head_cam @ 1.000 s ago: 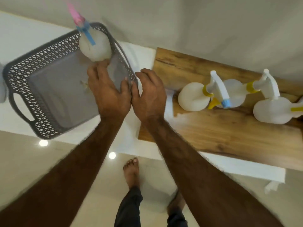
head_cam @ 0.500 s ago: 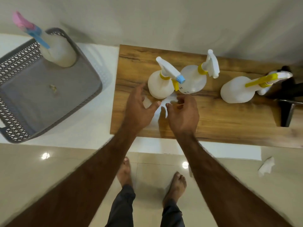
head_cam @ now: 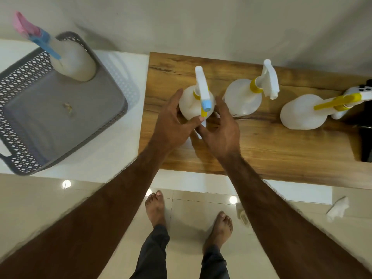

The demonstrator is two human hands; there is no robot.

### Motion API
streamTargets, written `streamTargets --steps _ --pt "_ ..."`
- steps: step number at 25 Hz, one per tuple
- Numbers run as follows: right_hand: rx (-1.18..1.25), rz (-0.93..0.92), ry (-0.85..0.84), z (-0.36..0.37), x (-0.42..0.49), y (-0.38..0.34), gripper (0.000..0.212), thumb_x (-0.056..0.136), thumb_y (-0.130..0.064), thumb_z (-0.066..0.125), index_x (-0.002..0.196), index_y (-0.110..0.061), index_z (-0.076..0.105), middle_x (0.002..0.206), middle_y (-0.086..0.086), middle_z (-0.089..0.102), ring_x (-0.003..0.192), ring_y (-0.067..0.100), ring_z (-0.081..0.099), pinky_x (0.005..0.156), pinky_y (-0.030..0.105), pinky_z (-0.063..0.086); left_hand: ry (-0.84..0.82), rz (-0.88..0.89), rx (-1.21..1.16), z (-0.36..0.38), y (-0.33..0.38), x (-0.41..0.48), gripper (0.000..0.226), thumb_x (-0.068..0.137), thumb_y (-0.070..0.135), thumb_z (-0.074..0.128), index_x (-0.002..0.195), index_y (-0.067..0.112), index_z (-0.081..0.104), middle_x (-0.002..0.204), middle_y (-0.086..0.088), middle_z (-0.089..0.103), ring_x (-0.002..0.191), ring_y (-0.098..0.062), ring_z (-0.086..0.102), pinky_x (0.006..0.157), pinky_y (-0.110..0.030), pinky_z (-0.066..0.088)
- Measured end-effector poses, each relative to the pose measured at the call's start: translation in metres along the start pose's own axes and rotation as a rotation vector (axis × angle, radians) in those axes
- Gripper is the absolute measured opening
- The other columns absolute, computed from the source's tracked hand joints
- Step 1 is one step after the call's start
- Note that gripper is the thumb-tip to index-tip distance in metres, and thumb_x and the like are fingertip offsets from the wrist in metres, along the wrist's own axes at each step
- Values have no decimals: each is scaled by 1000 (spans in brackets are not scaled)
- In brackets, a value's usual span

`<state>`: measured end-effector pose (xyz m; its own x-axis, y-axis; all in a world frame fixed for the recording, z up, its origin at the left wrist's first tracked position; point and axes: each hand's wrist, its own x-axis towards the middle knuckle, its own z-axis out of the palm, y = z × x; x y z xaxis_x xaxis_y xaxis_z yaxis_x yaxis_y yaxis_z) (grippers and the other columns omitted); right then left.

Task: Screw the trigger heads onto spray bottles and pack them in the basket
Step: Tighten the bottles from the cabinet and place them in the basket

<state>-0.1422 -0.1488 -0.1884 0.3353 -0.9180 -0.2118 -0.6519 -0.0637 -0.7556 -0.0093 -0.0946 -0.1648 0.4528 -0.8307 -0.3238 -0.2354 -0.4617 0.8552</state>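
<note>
A white spray bottle (head_cam: pixel 188 106) with a white trigger head, blue nozzle and yellow lever stands at the left of the wooden board (head_cam: pixel 261 152). My left hand (head_cam: pixel 171 123) reaches round its left side with spread fingers, the thumb at its base. My right hand (head_cam: pixel 222 127) comes in at its right side, fingers loosely spread. Two more bottles stand further right: one with a yellow collar (head_cam: pixel 242 99) and one with a yellow lever (head_cam: pixel 302 114). The grey lattice basket (head_cam: pixel 22 77) at left holds one bottle (head_cam: pixel 76 65) with a pink and blue head in its far corner.
The basket sits on a white counter (head_cam: pixel 112 150) beside the board. A black object (head_cam: pixel 366 143) and a white item (head_cam: pixel 360 92) crowd the board's right end. A wall rises right behind. A crumpled tissue (head_cam: pixel 338 208) lies on the tiled floor by my bare feet.
Both hands left the basket, swung right to the board, and now close in on either side of the nearest bottle.
</note>
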Motion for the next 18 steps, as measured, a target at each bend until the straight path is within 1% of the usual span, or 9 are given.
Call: streamTargets --steps 2,4,9,11,12,14,15,16,18 --pt "-7 -22 -18 2 3 -7 82 82 -55 73 152 -31 38 140 -13 62 124 9 64 98 41 59 -5 3 -28 -3 -1 2 80 92 18 76 160 13 33 157 -6 51 136 -24 58 108 -44 56" --pt "-29 -40 2 5 6 -14 81 83 -54 72 153 -30 37 143 -11 60 128 11 61 99 43 59 7 8 -72 -7 0 2 78 95 15 73 161 12 32 158 -8 49 138 -26 57 108 -46 56" --pt "-12 -120 8 18 3 -55 83 80 -58 66 154 -31 38 139 -10 62 123 11 62 96 39 59 148 38 -148 -34 -3 -7 75 95 16 73 160 13 35 158 -8 48 141 -25 53 112 -46 53" --pt "-44 -176 3 29 1 -77 84 79 -63 56 155 -29 37 139 -6 62 123 14 62 95 31 57 209 53 -191 -51 -7 -10 73 95 18 74 158 12 38 154 -9 51 141 -25 53 112 -48 52" --pt "-61 -209 10 36 0 -90 85 79 -64 51 155 -28 38 139 -4 63 121 15 63 91 26 54 253 59 -202 -61 -9 -11 72 95 18 74 157 12 40 151 -9 53 140 -25 54 111 -47 53" --pt "-65 -271 14 53 -2 -115 80 83 -63 50 153 -26 40 136 -1 64 118 16 64 85 23 50 349 69 -195 -86 -15 -14 69 95 20 75 156 12 43 145 -9 56 136 -22 56 106 -34 56" --pt "-60 -295 11 63 -3 -127 77 86 -60 52 153 -24 41 135 0 65 116 17 64 85 24 53 389 73 -191 -99 -18 -15 68 95 22 74 155 12 44 143 -10 56 134 -20 58 102 -27 56" --pt "-55 -314 3 73 -3 -138 74 88 -56 56 153 -22 43 134 2 65 114 19 65 86 29 57 428 73 -190 -113 -22 -15 67 95 24 74 154 12 46 142 -10 57 133 -19 58 100 -26 57" --pt "-62 -352 -27 96 -2 -158 73 89 -47 64 153 -18 43 130 5 66 109 22 68 87 38 62 491 71 -172 -141 -35 -15 64 95 30 73 152 12 48 141 -10 57 133 -19 59 100 -35 59"
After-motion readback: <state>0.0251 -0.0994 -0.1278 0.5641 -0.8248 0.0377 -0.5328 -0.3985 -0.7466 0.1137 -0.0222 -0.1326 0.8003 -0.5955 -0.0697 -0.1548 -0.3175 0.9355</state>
